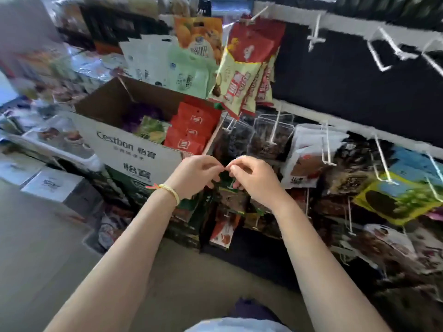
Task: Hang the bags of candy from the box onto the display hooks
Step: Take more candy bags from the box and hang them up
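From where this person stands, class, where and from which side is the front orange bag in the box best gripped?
Grip the front orange bag by its top edge, coming from above: the bags stand upright, packed in a row, and the cardboard box walls cover their sides, so only the tops are free.

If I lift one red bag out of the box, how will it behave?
Probably floppy: the red bags look like thin, flat pouches leaning in the box. Likely light, since similar packs hang several to a hook. The glossy film may be somewhat slippery.
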Demonstrator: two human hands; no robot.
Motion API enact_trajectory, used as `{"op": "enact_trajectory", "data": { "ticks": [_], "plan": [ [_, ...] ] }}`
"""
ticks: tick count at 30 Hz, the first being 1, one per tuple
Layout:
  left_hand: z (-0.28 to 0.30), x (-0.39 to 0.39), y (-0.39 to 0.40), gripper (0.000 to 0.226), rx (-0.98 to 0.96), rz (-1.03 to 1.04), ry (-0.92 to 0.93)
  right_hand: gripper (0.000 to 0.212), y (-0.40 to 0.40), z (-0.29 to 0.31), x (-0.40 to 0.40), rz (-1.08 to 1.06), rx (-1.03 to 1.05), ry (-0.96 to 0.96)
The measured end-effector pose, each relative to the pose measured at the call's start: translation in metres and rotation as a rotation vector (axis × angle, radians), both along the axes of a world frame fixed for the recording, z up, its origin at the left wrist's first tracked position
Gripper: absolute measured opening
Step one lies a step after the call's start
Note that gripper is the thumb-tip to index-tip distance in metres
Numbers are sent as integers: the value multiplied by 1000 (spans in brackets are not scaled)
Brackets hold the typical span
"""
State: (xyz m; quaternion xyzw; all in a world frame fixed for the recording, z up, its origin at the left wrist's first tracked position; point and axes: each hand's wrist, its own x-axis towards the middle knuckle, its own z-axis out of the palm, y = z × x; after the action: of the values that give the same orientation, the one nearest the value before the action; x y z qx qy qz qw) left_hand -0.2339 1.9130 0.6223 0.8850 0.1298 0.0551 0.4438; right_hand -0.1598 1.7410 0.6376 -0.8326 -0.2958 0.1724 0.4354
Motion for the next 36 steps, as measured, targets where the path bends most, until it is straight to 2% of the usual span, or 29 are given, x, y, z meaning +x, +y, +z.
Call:
{"op": "enact_trajectory", "data": {
  "ticks": [6,8,10,13,17,20,23,27,29,32,34,36],
  "plan": [
    [-9,8,123,11,84,203,-221,15,125,-12,34,44,105,-30],
    [-8,21,158,14,113,217,-230,14,167,-16,52,41,137,-20],
    [-2,34,191,19,191,209,-162,12,207,-18,72,37,107,-29],
    [5,55,238,37,360,147,19,12,262,-21,100,116,-92,13],
    [1,91,290,25,625,-12,246,47,322,-28,130,291,-492,-17],
    [-8,110,319,23,701,-113,318,58,360,-38,143,257,-599,27],
    [-19,125,346,24,693,-165,290,56,388,-50,149,153,-718,72],
    [-27,138,378,25,639,-252,263,29,411,-63,155,26,-770,241],
    [-27,141,390,26,606,-289,230,18,420,-66,156,-20,-838,231],
    [-29,144,405,26,553,-333,180,20,431,-73,154,-31,-971,84],
    [-33,146,415,26,505,-341,158,9,432,-72,149,-67,-915,0],
    [-37,150,426,35,435,-336,141,15,426,-59,141,-94,-712,-4]
  ]
}}
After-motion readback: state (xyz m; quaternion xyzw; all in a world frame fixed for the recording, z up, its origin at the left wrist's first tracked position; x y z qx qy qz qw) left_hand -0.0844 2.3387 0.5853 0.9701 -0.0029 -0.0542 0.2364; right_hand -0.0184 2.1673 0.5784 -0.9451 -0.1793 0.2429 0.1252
